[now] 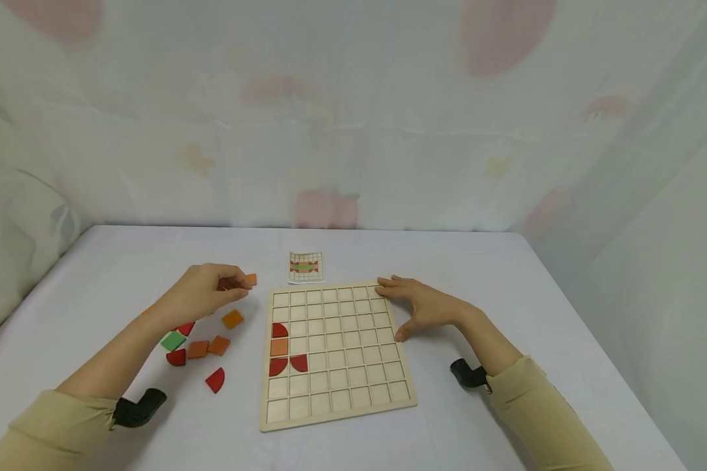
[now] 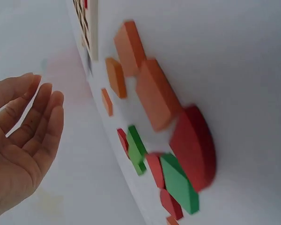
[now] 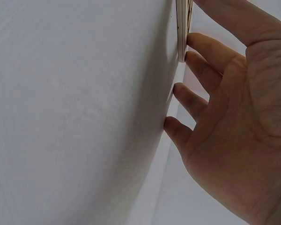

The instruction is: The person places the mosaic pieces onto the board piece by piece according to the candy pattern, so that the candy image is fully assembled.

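While the square grid board (image 1: pixel 337 377) lies between the two hands in the head view, loose pieces (image 1: pixel 198 349) in red, orange and green are scattered to its left, some partly hidden by the left forearm. Just beside the fingertips of the left hand (image 1: pixel 206 288) shows an orange piece (image 1: pixel 253 278); the hand is bent, thumb near forefinger, and I cannot tell whether it pinches that piece or merely overlaps it. Fingers spread, the right hand (image 1: pixel 424 304) rests on the board's far right corner, its thumb at the right edge. Three red quarter-circles (image 1: pixel 298 363) and an orange square (image 1: pixel 279 347) sit in cells at the board's left side. Beyond the board, a small patterned card (image 1: pixel 306 258) lies on the white tabletop (image 1: pixel 448 438); a pale cloth (image 1: pixel 365 150) with faded pink shapes hangs behind.

From the left wrist, the loose pieces lie on the white surface just past the hand, the board's corner farther off. Its fingers curve loosely; whatever the tips may hold does not show.

From the right wrist, the board's edge meets two fingertips, the other fingers fanned apart; whether those touch the pale table is unclear.
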`<state>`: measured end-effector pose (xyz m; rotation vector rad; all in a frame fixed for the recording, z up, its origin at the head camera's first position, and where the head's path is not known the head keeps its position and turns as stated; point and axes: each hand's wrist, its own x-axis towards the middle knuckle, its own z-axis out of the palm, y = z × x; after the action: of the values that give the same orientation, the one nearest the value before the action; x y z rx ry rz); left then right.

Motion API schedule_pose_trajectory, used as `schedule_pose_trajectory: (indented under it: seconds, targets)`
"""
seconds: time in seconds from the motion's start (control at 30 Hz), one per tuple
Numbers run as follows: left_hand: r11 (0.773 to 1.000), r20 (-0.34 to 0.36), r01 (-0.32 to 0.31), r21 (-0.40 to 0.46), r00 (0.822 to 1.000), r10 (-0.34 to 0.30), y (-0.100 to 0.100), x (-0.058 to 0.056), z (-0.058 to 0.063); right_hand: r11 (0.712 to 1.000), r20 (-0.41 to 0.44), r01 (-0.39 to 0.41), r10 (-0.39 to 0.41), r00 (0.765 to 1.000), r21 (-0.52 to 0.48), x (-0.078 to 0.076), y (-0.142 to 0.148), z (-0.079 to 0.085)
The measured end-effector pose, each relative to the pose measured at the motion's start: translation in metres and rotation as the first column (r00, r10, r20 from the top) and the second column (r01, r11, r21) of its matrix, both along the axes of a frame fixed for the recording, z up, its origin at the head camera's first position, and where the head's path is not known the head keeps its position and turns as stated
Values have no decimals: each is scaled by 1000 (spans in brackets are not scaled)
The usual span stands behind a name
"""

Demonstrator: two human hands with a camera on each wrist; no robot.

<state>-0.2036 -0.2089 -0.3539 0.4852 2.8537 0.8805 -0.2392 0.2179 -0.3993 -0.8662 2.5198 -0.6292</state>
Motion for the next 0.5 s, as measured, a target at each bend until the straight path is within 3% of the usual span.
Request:
schedule_pose_trajectory:
  seconds: [0.23, 0.5]
  targets:
    - [997, -42, -64, -52, 997, 62, -21, -12, -10, 1000, 9, 5, -5, 1000, -1, 0, -1, 0]
    - [991, -24, -115, -63, 993, 113, -37, -22, -23, 1000, 14, 13, -13, 1000, 5, 1, -1, 0]
